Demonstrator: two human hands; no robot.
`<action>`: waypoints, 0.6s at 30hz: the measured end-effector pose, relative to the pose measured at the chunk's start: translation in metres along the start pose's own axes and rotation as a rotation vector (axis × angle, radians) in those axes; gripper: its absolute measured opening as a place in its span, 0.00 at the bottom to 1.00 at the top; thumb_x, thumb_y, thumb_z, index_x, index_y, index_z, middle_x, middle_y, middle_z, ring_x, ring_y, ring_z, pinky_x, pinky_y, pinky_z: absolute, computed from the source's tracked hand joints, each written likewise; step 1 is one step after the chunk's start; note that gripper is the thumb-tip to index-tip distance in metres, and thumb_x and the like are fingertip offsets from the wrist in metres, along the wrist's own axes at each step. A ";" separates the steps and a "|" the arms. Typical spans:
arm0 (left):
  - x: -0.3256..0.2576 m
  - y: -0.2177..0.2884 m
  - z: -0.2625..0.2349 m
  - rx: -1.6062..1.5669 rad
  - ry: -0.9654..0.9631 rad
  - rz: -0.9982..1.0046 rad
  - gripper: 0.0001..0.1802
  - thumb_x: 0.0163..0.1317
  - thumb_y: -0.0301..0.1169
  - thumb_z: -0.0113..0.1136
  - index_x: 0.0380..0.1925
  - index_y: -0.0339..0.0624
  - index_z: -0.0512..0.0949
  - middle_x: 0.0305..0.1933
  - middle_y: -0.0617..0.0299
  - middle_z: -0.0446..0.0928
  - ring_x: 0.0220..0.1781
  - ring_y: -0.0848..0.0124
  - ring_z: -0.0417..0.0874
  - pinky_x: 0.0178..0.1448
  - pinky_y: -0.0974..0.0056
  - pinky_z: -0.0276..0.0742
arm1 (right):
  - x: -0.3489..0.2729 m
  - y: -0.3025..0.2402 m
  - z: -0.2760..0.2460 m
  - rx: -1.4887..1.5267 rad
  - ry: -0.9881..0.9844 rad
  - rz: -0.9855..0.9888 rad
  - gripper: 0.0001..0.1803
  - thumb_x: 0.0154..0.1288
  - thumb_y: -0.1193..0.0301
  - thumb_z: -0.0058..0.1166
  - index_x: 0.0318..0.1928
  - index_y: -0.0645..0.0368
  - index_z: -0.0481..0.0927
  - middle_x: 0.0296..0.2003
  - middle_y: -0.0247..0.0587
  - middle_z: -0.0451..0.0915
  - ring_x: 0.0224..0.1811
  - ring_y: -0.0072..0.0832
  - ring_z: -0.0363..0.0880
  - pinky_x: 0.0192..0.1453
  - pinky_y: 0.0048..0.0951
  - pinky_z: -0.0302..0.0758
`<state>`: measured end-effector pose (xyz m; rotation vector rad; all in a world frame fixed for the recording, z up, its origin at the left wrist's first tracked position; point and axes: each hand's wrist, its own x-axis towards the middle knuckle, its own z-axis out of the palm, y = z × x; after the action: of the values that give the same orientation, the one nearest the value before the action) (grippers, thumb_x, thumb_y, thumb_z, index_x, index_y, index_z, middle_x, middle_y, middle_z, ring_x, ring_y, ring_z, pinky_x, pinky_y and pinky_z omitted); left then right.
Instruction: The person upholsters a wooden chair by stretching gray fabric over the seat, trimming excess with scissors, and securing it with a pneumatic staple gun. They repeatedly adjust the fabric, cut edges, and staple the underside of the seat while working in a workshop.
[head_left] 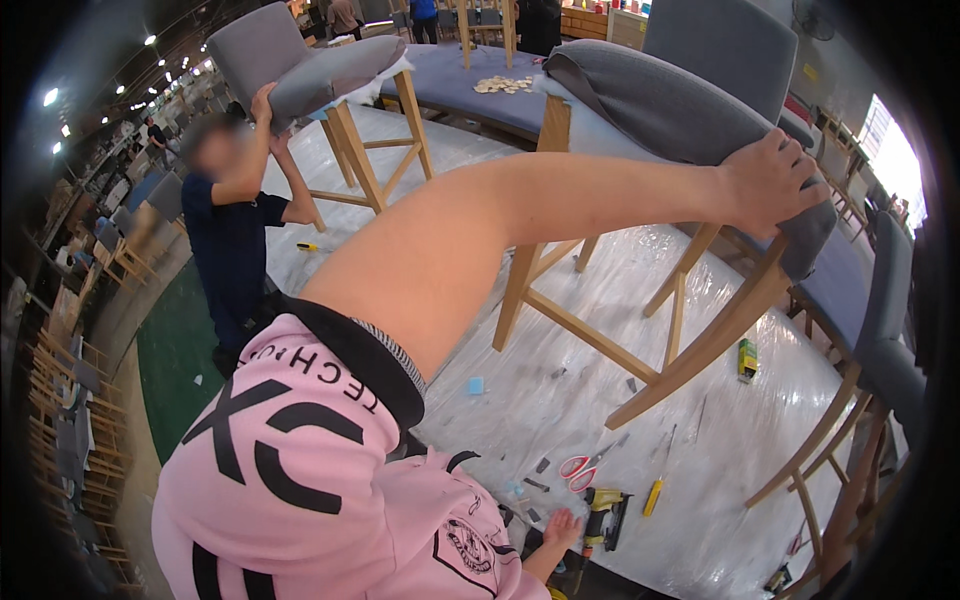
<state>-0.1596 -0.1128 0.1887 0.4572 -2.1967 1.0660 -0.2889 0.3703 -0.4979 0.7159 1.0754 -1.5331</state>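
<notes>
My left hand (780,185), at the end of a bare arm stretched to the right, curls over the corner of a grey upholstered chair seat (660,100). The seat's fabric hangs loose at its far left edge, with pale padding below. Its wooden legs (580,325) stand slanted on the plastic-covered surface. Low in the view, my right hand (562,527) lies palm up with fingers apart, holding nothing. Right beside it is a yellow and black staple gun (603,515). Red-handled scissors (578,472) and a yellow-handled tool (653,495) lie nearby.
A co-worker (230,220) at the left grips another grey chair (335,75). Plastic sheeting (560,400) covers the work surface, with scraps, a blue piece (476,385) and a yellow-green box (747,360). More chairs (890,300) stand at the right.
</notes>
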 end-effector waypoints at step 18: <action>0.005 0.004 0.009 -0.135 0.010 -0.054 0.51 0.44 0.51 0.81 0.69 0.53 0.68 0.62 0.54 0.74 0.66 0.53 0.74 0.68 0.46 0.67 | -0.003 -0.076 0.092 0.259 0.043 -0.413 0.29 0.58 0.37 0.63 0.44 0.47 0.80 0.37 0.31 0.80 0.34 0.25 0.76 0.37 0.27 0.74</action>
<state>-0.1692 -0.1180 0.1855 0.4468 -2.2179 0.8829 -0.3525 0.2888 -0.4378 0.7336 1.1156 -2.0456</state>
